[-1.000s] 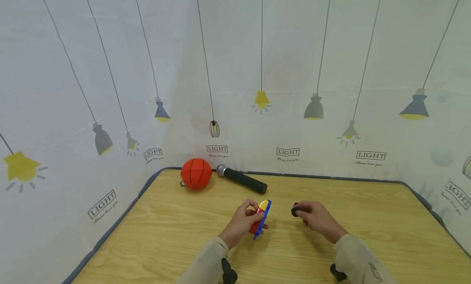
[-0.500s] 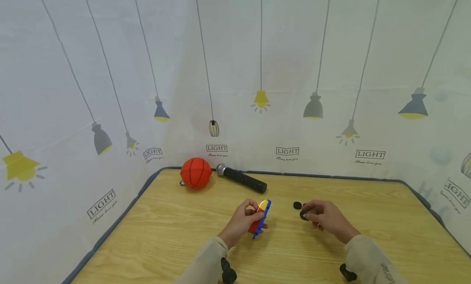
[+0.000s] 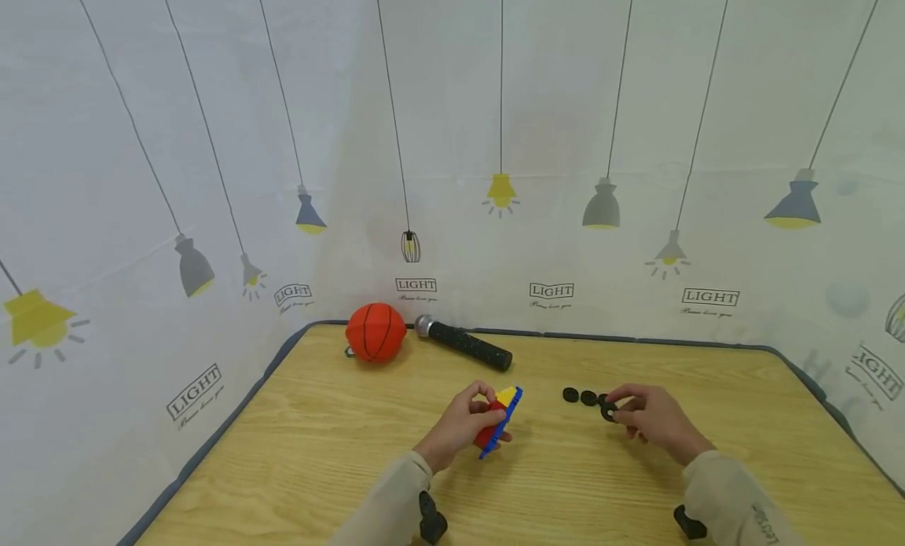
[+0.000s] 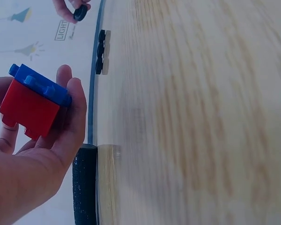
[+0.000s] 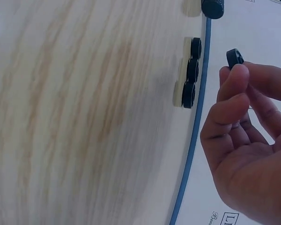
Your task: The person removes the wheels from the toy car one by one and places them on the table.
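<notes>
My left hand (image 3: 458, 426) grips a toy of red, blue and yellow plastic (image 3: 493, 430) above the table. In the left wrist view its red body (image 4: 32, 107) has a blue strip with short pegs along the top. My right hand (image 3: 659, 422) pinches a small black toy wheel (image 5: 233, 58) between thumb and fingertips, off the table. Below and to its left, three like black wheels (image 3: 589, 398) lie in a row on the wood. In the head view the right fingers and the held wheel partly cover the nearest one.
A red toy basketball (image 3: 376, 333) sits at the table's back left. Beside it lies a black microphone (image 3: 467, 346) with a silver head. A patterned white curtain (image 3: 452, 137) surrounds the wooden table (image 3: 318, 452) at its dark-edged back and sides.
My right hand has moved to the right, leaving black wheels behind in a row and keeping one. The left hand with the plastic toy has barely shifted.
</notes>
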Demonstrator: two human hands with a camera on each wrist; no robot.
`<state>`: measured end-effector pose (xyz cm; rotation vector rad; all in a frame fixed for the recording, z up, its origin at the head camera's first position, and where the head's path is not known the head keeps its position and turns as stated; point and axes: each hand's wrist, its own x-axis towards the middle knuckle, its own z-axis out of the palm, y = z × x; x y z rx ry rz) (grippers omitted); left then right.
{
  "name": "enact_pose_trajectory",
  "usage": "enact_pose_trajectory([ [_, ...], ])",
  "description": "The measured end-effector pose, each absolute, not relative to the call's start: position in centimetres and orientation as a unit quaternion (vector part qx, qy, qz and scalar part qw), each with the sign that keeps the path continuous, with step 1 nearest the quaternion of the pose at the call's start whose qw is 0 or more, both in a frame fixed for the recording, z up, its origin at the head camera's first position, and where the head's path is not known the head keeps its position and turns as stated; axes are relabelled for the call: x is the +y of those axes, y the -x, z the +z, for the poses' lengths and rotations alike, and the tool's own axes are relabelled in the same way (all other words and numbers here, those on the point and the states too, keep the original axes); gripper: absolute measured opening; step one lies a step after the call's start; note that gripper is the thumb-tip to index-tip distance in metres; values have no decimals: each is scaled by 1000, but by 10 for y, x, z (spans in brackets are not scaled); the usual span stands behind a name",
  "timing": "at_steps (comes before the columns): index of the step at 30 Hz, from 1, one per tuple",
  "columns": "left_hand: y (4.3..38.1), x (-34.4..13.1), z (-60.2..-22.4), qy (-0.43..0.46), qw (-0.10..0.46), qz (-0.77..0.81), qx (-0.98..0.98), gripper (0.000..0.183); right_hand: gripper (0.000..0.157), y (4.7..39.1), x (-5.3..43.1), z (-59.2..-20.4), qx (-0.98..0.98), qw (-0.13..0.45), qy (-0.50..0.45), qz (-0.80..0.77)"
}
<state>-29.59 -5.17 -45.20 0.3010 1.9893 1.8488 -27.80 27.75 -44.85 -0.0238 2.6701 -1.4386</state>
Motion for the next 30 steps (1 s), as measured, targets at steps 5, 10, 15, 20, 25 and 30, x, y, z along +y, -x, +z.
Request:
enact_pose_trajectory([
  [5,297,-52,-451,-113,204,658,716,15,31,281,284,-450,890,42,-2,-453],
  [10,295,-52,-449,-121,207,651,720,14,30,284,289,-451,894,42,-13,-446],
  [15,294,-54,-448,-119,218,637,730,15,29,288,293,-453,896,48,-41,-439],
  [20,293,-53,-447,-117,225,626,738,16,30,293,297,-453,894,57,-65,-440],
  [25,291,-53,-446,-118,231,622,739,16,31,296,299,-452,892,60,-75,-441],
  [30,291,-52,-446,-125,234,617,741,16,30,300,302,-455,898,54,-75,-430],
])
